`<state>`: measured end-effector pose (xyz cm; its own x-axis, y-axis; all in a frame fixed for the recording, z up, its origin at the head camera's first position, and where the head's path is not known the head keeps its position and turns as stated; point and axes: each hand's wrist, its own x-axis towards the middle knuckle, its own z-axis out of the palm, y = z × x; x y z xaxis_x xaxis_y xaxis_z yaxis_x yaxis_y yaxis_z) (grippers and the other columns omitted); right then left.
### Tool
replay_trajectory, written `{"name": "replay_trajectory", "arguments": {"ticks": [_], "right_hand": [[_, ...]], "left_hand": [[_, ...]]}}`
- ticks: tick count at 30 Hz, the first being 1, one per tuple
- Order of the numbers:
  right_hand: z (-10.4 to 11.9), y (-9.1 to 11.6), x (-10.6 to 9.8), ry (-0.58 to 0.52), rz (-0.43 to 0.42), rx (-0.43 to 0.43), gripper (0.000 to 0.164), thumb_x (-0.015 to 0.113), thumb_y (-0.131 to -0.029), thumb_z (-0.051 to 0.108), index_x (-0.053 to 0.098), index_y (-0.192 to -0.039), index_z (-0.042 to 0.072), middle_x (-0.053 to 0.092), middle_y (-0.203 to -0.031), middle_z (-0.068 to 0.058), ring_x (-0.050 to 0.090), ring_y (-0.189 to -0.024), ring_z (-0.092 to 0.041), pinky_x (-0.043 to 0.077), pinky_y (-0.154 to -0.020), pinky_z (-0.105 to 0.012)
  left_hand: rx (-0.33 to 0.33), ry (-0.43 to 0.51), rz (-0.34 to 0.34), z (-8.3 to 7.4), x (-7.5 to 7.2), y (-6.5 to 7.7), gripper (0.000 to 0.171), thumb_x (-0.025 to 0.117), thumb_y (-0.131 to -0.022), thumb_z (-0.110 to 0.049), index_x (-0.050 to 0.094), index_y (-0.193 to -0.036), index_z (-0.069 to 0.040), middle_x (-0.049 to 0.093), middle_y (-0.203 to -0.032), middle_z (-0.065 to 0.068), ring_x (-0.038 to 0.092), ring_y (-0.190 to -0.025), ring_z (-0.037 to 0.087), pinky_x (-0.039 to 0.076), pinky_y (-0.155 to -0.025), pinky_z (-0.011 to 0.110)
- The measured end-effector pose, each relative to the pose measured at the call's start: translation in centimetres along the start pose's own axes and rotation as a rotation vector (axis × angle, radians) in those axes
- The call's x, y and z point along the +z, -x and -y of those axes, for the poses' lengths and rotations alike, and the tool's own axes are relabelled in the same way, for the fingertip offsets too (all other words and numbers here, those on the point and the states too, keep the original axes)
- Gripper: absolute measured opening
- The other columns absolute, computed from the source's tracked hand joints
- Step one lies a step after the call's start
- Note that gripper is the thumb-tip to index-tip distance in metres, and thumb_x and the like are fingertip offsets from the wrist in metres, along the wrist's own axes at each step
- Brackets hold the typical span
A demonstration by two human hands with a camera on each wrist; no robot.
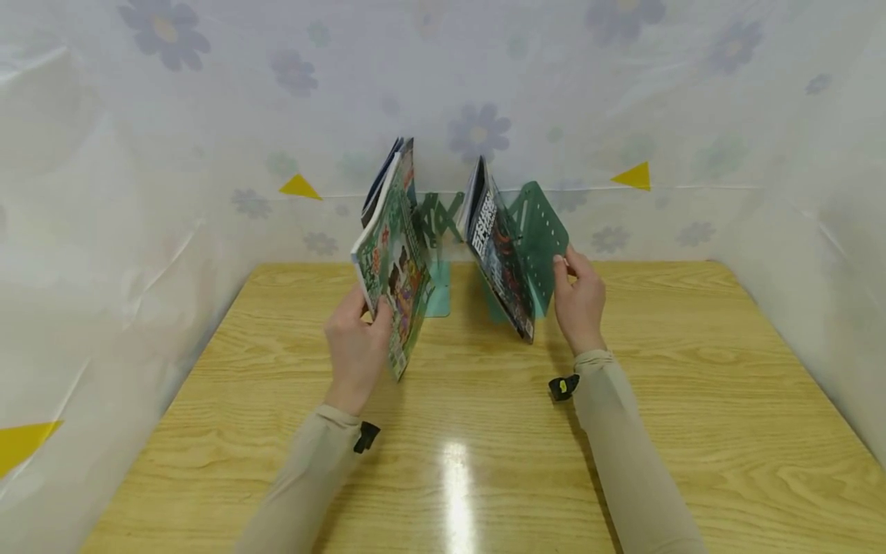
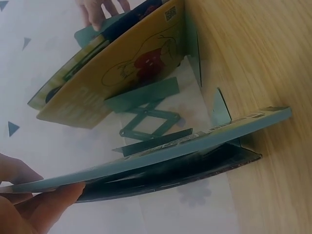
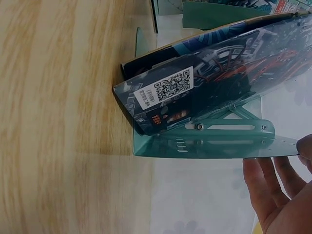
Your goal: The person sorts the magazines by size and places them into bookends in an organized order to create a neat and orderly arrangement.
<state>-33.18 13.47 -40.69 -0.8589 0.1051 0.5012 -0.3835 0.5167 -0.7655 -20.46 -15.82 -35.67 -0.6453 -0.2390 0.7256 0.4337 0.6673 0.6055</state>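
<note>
My left hand point(image 1: 354, 342) pinches the near edge of a green-covered book point(image 1: 401, 277), which stands tilted on the left side. Behind it, a darker book point(image 2: 165, 180) leans close along its far face. With thumb and fingers, my right hand point(image 1: 581, 300) holds the outer edge of the green metal bookend's right end plate point(image 1: 543, 238). Dark-covered books point(image 1: 501, 254) lean against that end, a QR label point(image 3: 168, 87) low on the front one. Between the two groups of books, the bookend's crossed folding bars point(image 2: 148, 122) show.
A wood-grain table point(image 1: 484, 400) lies under everything. Behind it hangs a pale flowered sheet point(image 1: 477, 77) with yellow triangles point(image 1: 633, 177). The bookend's flat base point(image 1: 438, 288) rests on the tabletop near the back edge. A yellow-covered book point(image 2: 131, 73) faces inward within the right group.
</note>
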Motion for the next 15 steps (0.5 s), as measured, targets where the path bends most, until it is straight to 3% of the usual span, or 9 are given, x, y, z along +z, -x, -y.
{"name": "replay_trajectory", "arguments": {"ticks": [12,15], "right_hand": [[0.1,0.1,-0.1,-0.013,0.007,0.000,0.043,0.050,-0.105,0.029,0.050,-0.145,0.015,0.058,-0.135,-0.014,0.060,-0.108,-0.035,0.047,-0.092,-0.054],[0.2,0.0,-0.1,-0.017,0.007,0.002,0.043,0.050,-0.105,0.030,0.050,-0.145,0.015,0.060,-0.132,-0.014,0.060,-0.108,-0.034,0.048,-0.091,-0.054]], "left_hand": [[-0.023,0.030,-0.014,-0.1,1.6,-0.7,0.023,0.059,-0.089,0.006,0.071,-0.109,0.002,0.072,-0.101,0.015,0.070,-0.086,0.024,0.058,-0.066,0.039],[-0.019,0.022,-0.017,-0.1,2.0,-1.0,0.020,0.059,-0.090,0.005,0.071,-0.105,0.003,0.072,-0.097,0.015,0.069,-0.081,0.022,0.055,-0.063,0.037]]}}
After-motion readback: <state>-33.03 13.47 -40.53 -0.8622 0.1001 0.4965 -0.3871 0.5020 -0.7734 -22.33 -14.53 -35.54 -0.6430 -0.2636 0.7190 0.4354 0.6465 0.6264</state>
